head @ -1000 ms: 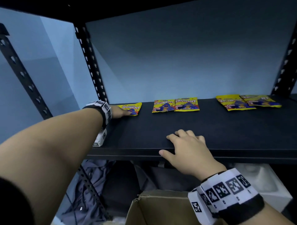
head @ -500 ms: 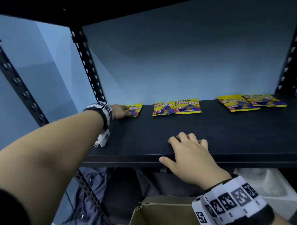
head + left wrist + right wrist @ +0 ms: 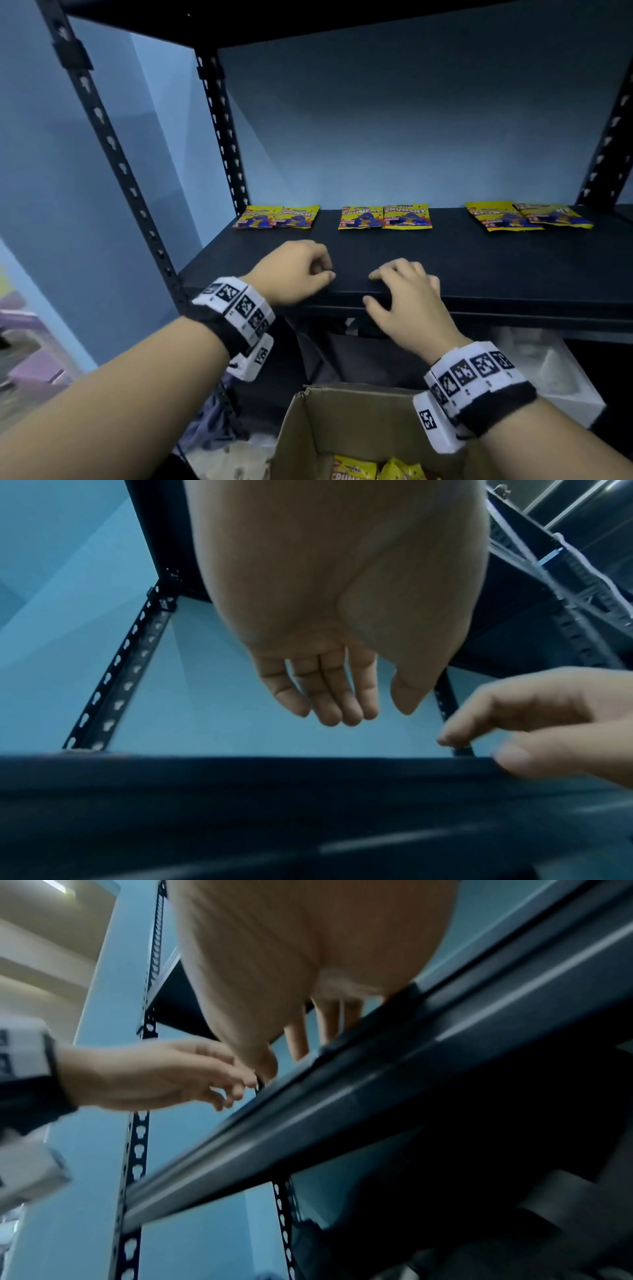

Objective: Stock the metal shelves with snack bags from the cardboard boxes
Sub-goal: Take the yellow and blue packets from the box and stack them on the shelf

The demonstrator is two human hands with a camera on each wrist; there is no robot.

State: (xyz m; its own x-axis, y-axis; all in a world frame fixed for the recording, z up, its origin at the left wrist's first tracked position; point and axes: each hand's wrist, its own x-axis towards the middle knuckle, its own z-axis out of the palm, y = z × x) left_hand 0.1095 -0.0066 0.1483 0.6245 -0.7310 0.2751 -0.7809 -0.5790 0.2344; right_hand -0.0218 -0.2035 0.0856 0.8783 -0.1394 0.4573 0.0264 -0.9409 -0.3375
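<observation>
**Both hands empty at shelf edge, next bags are in the box**

Left hand hovers just over the front of the shelf, fingers loosely curled, holding nothing. Right hand rests on the front lip, fingers relaxed on top, thumb on the edge face, also holding nothing.

Six bags lie flat along the back of the shelf in three pairs: left, middle, right. Each pair overlaps or touches. More bags show at the bottom of the open box, below the shelf and in front of it.

Handling, my read: small foil pouches, light, soft, slippery, contents likely crushable. Pinch at a sealed edge or corner, not the puffed middle. Laid flat they should stay put; stacked ones could slide.

Next step is probably reaching down into the box.
</observation>
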